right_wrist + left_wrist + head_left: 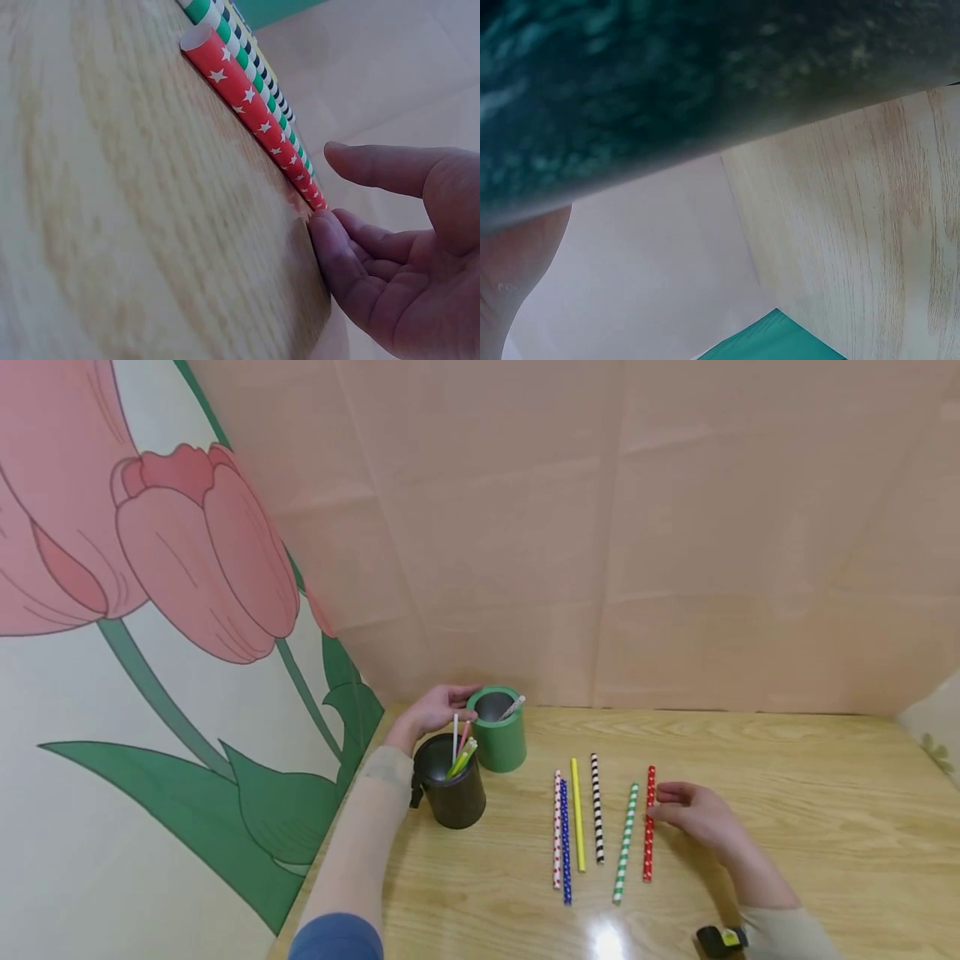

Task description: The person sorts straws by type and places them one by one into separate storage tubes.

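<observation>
My left hand [437, 708] grips the green cup [504, 750] by its left side near the rim, thumb in front. A white patterned straw [512, 708] leans inside that cup. Below the hand stands a dark cup [453, 802] with several thin sticks in it. In the left wrist view a dark rounded surface [705, 82] fills the top, and most of the hand is hidden. At a red straw with white stars [648, 852] is my right hand [701, 817]. Its fingertips [327, 232] touch the straw's far end; the thumb is raised apart.
Left of the red straw lie a green-striped straw [626, 847], a black-striped straw [597, 814], a yellow straw [577, 822], a blue straw [566, 860] and a red-dotted straw [557, 835]. A pinkish sheet [600, 568] rises behind the wooden table [825, 802]; a tulip-painted wall [187, 710] stands left.
</observation>
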Demonstrator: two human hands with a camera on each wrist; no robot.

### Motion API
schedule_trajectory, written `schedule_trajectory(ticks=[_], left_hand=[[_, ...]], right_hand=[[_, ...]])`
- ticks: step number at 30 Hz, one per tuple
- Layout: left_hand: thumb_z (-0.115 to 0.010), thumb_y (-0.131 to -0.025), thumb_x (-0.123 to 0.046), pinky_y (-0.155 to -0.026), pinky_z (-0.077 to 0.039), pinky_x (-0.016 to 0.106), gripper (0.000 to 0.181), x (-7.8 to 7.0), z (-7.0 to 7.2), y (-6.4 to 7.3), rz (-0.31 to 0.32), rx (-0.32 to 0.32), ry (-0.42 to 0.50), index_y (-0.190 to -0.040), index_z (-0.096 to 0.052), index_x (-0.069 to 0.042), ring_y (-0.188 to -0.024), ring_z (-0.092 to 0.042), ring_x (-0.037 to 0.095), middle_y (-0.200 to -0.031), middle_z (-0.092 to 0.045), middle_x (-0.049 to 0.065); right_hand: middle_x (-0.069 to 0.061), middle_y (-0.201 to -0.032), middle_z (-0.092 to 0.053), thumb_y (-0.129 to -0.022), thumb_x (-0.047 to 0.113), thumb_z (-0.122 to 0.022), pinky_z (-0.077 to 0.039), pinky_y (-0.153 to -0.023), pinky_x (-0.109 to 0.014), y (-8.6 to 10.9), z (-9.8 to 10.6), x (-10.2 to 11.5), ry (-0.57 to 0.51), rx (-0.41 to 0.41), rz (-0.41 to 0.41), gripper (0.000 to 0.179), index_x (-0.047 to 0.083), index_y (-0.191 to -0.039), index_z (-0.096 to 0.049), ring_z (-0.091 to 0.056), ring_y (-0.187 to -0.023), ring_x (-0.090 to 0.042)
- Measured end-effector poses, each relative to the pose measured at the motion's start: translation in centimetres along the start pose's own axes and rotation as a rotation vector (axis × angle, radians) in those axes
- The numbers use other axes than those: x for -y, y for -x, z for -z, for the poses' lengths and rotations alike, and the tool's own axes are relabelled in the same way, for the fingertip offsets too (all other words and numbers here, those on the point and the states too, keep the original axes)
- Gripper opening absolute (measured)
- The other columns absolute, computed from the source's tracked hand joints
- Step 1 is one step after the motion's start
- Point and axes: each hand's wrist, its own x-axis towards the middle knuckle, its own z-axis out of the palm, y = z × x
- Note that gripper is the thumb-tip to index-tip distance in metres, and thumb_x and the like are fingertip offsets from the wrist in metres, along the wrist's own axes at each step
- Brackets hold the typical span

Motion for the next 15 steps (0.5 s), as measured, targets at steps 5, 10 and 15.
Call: schedule_trajectory(ticks=[5,10,15], left_hand=[[-0.073,-0.102,-0.009,-0.12,-0.039,0.041,0.065,0.0,0.0,0.2,0.002,0.0,-0.003,-0.162,-0.047,-0.007,-0.146,-0.051,0.031,-0.162,-0.05,0.013],[-0.073,-0.103,-0.009,-0.121,-0.039,0.042,0.064,-0.1,0.3,0.3,-0.004,-0.009,-0.01,-0.161,-0.047,-0.005,-0.146,-0.051,0.031,-0.162,-0.049,0.014],[-0.073,-0.103,-0.009,-0.12,-0.039,0.042,0.064,0.0,0.4,0.4,-0.004,-0.014,-0.009,-0.161,-0.047,-0.005,-0.146,-0.051,0.031,-0.163,-0.049,0.014]], right_hand=[[-0.032,-0.141,-0.06,-0.099,0.032,-0.08,-0.054,-0.102,-0.052,-0.1,-0.3,-0.3,-0.009,-0.013,-0.015,0.075,-0.015,-0.149,-0.047,-0.063,-0.124,-0.041],[-0.028,-0.132,-0.067,-0.096,0.035,-0.083,-0.056,-0.094,-0.044,-0.3,-0.6,0.1,0.032,-0.043,-0.007,0.075,-0.013,-0.144,-0.053,-0.066,-0.117,-0.038],[-0.027,-0.125,-0.068,-0.092,0.036,-0.086,-0.057,-0.087,-0.042,-0.4,-0.8,0.9,0.066,-0.059,0.0,0.073,-0.013,-0.138,-0.058,-0.067,-0.109,-0.037]])
